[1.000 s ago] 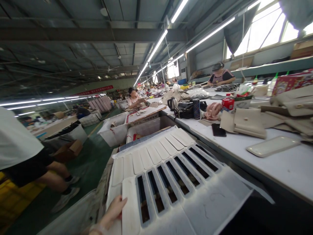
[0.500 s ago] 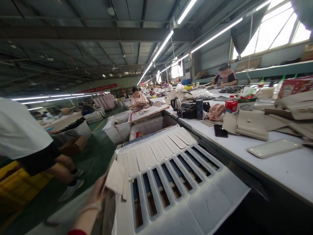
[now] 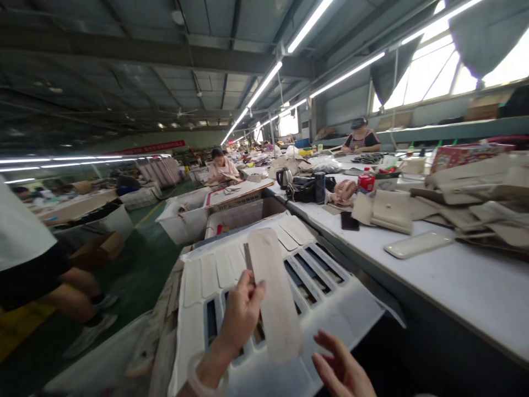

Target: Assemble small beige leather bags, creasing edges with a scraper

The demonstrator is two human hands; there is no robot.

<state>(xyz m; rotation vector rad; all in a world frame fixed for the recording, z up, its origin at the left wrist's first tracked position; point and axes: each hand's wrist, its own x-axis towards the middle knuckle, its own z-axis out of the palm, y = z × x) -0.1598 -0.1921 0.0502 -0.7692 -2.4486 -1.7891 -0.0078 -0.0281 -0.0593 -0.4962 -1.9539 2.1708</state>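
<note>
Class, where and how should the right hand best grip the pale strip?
Probably the lower right edge, pinched from the right: the long, flat pale strip is held at its left edge by the left hand, opposite the right hand.

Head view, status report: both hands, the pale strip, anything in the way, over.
Left hand gripping pale strip over slotted white board. Right hand open, near strip's lower end. Nothing seen between right hand and strip.
</note>
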